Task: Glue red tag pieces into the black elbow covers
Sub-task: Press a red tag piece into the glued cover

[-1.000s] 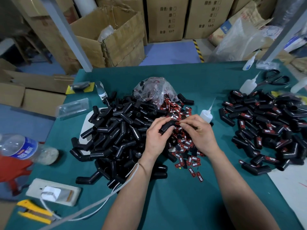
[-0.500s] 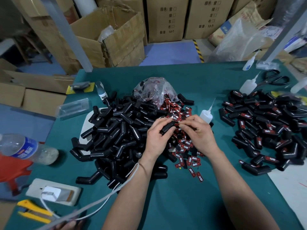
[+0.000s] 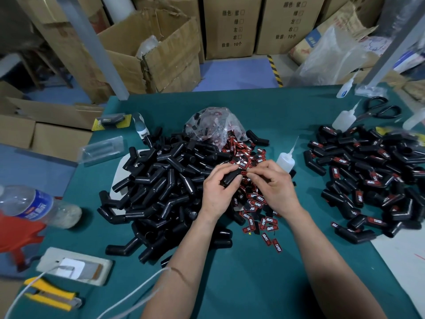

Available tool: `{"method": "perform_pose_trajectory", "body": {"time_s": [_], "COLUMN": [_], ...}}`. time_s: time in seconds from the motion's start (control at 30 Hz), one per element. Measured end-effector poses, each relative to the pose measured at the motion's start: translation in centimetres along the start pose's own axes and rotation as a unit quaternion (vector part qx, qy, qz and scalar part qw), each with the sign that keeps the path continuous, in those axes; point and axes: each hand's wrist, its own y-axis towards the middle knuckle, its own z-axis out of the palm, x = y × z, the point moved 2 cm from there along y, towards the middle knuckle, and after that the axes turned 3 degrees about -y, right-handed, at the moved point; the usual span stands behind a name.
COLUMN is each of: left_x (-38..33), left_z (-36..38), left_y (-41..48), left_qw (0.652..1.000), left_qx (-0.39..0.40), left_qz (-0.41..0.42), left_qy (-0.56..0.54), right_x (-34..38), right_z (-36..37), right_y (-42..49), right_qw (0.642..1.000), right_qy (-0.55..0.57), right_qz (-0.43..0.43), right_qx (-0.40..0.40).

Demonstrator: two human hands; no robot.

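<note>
Warehouse workshop: stacked cartons point(image 3: 232, 26), worktable point(image 3: 253, 284)

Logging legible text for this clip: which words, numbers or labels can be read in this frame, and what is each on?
"TAPER": on the loose red tags and on the tags set in the finished elbow covers.
"颜色 紫 绿 左 右" and "数量 10个": printed on the cardboard cartons at the back.
Water bottle label: blurred, not readable.
Yellow package: print too small to read.

White "TAPER" lettering on small red-and-black tag pieces point(image 3: 255, 203), same "TAPER" tags on black plastic elbow covers point(image 3: 358, 221) at right, "左", "右", "10个" printed on brown cardboard cartons point(image 3: 232, 28)
</note>
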Motion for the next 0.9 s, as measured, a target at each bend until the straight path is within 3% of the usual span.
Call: {"method": "perform_pose_trajectory", "body": {"time_s": [0.3, 0.47, 0.9], "left_x": [-0.1, 0.0, -0.4], "left_z": [-0.1, -0.4, -0.3], "left_y": [0.0, 0.2, 0.1], "left_qw": [0.999, 0.994, 0.992], "left_qx": [-0.017, -0.041, -0.039], "left_qz": [-0.016, -0.050, -0.030], "left_qy": [-0.047, -0.085, -0.112], "right_x": [0.2, 0.5, 1.2], "right_z": [0.4, 0.7, 2.2], "right_y": [0.0, -0.1, -0.6], "right_qw": [0.999, 0.972, 0.960], "right_qy": [0.011, 0.162, 0.236], "right_qz": [-0.007, 0.136, 0.145], "right_qx": [-0.040, -0.099, -0.050]}}
